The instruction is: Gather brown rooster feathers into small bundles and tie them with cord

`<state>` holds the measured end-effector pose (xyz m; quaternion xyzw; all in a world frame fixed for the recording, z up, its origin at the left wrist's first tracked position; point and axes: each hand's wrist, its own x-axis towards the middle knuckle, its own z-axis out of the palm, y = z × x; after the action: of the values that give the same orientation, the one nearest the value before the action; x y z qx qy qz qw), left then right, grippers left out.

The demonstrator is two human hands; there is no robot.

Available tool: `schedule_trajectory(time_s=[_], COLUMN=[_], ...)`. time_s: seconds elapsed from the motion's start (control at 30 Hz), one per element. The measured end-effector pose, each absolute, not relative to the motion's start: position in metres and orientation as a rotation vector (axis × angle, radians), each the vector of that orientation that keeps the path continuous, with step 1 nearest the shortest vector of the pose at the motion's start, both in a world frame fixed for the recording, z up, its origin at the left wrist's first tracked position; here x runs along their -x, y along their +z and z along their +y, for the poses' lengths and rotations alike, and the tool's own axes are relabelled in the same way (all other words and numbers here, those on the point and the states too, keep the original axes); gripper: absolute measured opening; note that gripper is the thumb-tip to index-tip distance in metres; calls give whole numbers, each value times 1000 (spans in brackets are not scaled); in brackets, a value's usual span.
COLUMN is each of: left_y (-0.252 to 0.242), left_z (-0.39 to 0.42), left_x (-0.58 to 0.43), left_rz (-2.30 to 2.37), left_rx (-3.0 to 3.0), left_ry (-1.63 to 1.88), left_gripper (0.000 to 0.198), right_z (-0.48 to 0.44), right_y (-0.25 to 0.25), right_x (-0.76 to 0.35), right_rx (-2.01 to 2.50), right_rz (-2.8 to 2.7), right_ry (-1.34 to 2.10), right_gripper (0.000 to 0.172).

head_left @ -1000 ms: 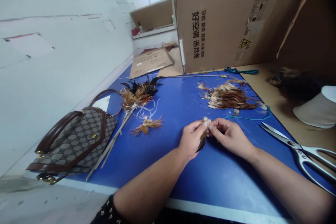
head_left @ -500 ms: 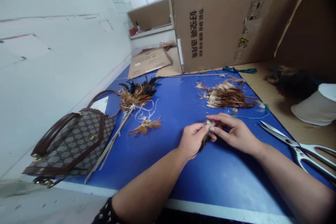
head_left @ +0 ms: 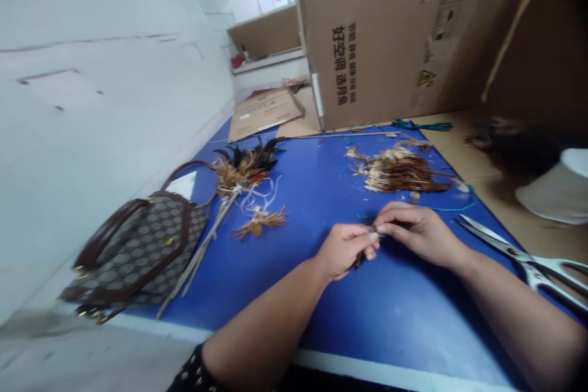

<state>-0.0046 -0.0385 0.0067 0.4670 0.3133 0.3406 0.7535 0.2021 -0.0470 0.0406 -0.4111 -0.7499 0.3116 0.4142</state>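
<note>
- Lying well to the left of the fingers of the left hand (head_left: 342, 249) is a patterned bag (head_left: 147, 251), apart from the work.
- Nearer to these fingers, on the left, one feather bundle (head_left: 243, 173) with sticks (head_left: 202, 249) and white string (head_left: 261, 199) looks already gathered, I judge.
- Just before it, also left of the fingers, one small tan bunch (head_left: 260, 222) lies apart; it seems prepared, but not joined to anything.
- Between both hands is the dark feather bunch (head_left: 359, 261); the left thumb and fingers are clamped on it, and this piece seems unfinished.
- The right hand (head_left: 420, 234) has thumb and fingertips close together at its pale end; I cannot tell whether they grip it.
- Beyond the right fingers, the pile of brown feathers (head_left: 402, 171) is large, so much seems left.
- To the right of these fingers, the scissors (head_left: 517, 252) lie unheld, with blades parted.
</note>
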Motion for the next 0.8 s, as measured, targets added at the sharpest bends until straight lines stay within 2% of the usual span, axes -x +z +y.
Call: schedule_trajectory(time_s=[0.17,0.43,0.8], left_y=[7,-3,-6], left_z=[-32,-27,-28], left_x=[4,2,2], left_rz=[605,606,678], left_rx=[-875,-813,-876], left_ry=[730,760,753], left_gripper=[47,54,55], right_z=[-43,-41,-41], right_y=[27,13,24], right_x=[-201,-196,-198], right_rx=[1039,905,965], right_rz=[-1876,-1934,-1935], right_ry=[605,432,615], right_gripper=[19,30,27])
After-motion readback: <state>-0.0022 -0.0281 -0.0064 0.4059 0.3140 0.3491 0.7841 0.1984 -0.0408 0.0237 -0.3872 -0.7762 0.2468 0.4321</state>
